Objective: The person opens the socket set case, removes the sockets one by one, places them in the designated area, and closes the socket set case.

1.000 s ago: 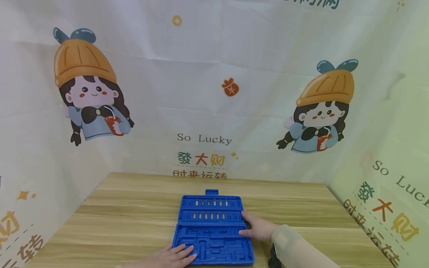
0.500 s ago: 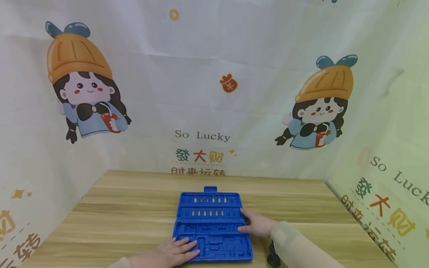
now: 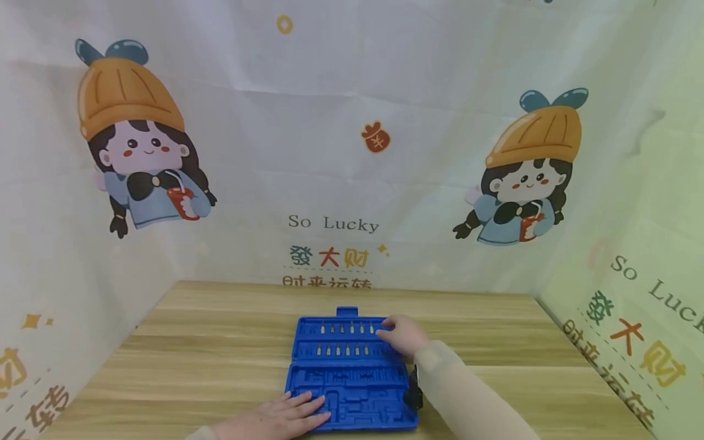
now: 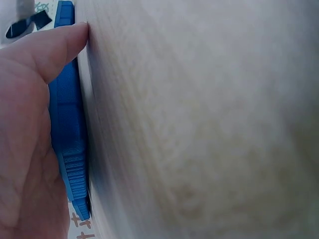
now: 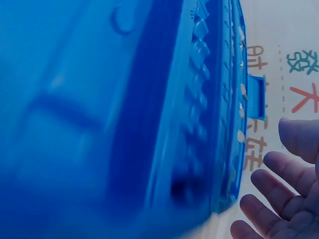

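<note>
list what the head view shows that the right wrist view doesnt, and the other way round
Only the head view: the person's left hand resting on the open blue plastic case, two printed cartoon figures in orange hats, and clearly legible rows of slim silvery metal bits; any bits are too blurred to confirm in the right wrist view.

Only the right wrist view: the palm side of the right hand, with all five fingertips.

Both: the right hand, the case, its blue tab, and the red printed character on the pale backdrop.
</note>
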Available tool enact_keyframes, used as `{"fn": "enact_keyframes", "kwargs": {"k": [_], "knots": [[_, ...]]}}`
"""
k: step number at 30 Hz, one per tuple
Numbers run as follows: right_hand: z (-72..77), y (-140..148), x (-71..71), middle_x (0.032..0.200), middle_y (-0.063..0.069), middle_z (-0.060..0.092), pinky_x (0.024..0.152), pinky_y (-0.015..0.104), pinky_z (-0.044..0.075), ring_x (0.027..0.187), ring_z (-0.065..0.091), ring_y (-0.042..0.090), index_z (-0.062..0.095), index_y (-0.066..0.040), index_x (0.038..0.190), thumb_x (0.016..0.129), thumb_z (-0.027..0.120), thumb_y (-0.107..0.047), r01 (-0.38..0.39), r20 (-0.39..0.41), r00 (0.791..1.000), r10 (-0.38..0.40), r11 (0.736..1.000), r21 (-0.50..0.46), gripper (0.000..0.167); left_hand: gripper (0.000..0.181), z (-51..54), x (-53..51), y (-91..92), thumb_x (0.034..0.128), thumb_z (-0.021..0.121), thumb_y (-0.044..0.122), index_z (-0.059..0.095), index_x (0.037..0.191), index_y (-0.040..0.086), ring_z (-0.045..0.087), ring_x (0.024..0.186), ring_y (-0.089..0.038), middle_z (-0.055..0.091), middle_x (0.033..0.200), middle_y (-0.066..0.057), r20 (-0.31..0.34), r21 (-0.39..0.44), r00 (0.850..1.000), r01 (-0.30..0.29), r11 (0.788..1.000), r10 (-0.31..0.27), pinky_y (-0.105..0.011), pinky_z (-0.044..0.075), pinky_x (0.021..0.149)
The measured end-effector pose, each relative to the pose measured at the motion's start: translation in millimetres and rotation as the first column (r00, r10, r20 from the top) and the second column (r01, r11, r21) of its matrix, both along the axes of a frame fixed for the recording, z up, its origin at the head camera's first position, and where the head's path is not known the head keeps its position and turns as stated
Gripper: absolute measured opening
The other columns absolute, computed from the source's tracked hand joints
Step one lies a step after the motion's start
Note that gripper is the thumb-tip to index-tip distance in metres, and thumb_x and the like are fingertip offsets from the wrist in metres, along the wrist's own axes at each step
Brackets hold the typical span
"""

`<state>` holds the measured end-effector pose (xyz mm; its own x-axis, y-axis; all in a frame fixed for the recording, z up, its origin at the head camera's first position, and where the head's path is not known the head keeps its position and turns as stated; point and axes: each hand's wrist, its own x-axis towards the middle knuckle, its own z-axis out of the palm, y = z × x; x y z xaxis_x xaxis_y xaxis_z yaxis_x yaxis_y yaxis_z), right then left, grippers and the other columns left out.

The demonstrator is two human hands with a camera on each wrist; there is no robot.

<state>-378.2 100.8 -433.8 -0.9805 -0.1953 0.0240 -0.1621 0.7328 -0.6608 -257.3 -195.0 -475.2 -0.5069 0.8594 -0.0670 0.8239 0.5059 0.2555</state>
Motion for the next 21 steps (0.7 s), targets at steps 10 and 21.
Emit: {"fn": "enact_keyframes", "kwargs": {"k": [10, 21], "knots": [[-15.4, -22.9, -19.2, 0.11, 0.016, 0.065, 0.085, 0.046, 0.05, 0.1, 0.062, 0.032, 0.067, 0.003, 0.109, 0.089, 0.069, -0.018, 0.106, -0.032, 0.994, -0.107, 0.994, -0.04, 0.029, 0.059, -6.4, 0.4, 1.1, 0.1026, 0.034, 0.047, 0.023, 0.155, 0.023, 0.025, 0.142, -0.029, 0.026, 0.157, -0.006, -0.016, 0.039, 1.0, 0.006, 0.999, -0.006, -0.05, 0.032, 0.108], [-28.4, -33.2, -28.2, 0.148, 0.03, 0.03, 0.107, 0.053, 0.031, 0.136, 0.023, 0.05, 0.069, 0.009, 0.104, 0.086, 0.07, -0.005, 0.23, 0.044, 0.973, -0.227, 0.928, -0.292, 0.023, 0.057, -5.1, -2.8, -2.6, 0.103, 0.036, 0.044, 0.024, 0.155, 0.022, 0.027, 0.141, -0.031, 0.027, 0.156, -0.009, -0.05, 0.051, 0.999, 0.021, 0.999, -0.018, -0.052, 0.033, 0.106]]}}
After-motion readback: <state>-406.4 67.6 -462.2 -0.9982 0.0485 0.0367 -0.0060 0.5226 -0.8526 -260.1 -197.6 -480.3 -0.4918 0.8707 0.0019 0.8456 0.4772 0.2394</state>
